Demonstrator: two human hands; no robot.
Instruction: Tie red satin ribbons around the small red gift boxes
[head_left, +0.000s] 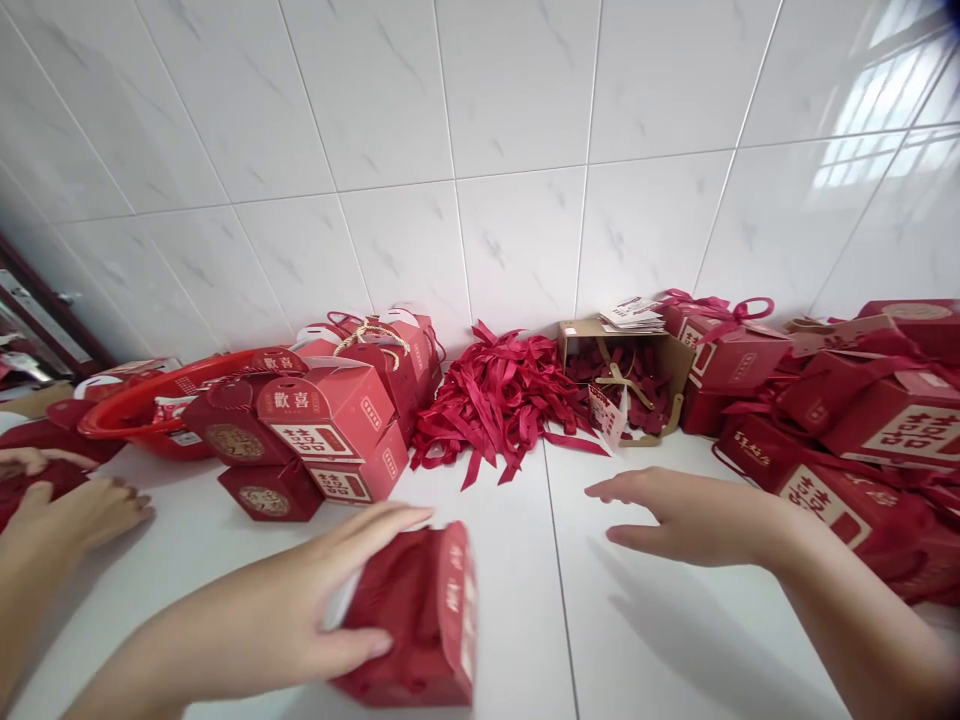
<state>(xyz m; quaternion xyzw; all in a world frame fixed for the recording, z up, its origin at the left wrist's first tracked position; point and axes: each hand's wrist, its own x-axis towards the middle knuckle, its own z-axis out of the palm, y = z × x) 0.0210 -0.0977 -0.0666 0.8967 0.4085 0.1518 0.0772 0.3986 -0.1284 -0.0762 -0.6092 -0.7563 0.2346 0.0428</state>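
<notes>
My left hand point(330, 600) grips a dark red gift box point(420, 620) on the white table, thumb on the near side and fingers over the far side. The box has a rounded pink flap with pale lettering on its right. My right hand point(667, 515) is held over the table with fingers stretched forward and nothing in them. Beyond both hands lies a heap of crimson ribbons point(506, 400). An open cardboard box point(679, 385) beside it holds dark red pieces and gold-coloured strips, with printed cards point(634, 313) on top.
Stacked red gift boxes point(322, 405) stand left of the ribbons, near a red plastic basin point(150, 435). More ribbon-tied boxes point(847, 490) are piled at the right. Another person's hands point(75, 510) work at the far left. A tiled wall point(517, 240) closes off the back.
</notes>
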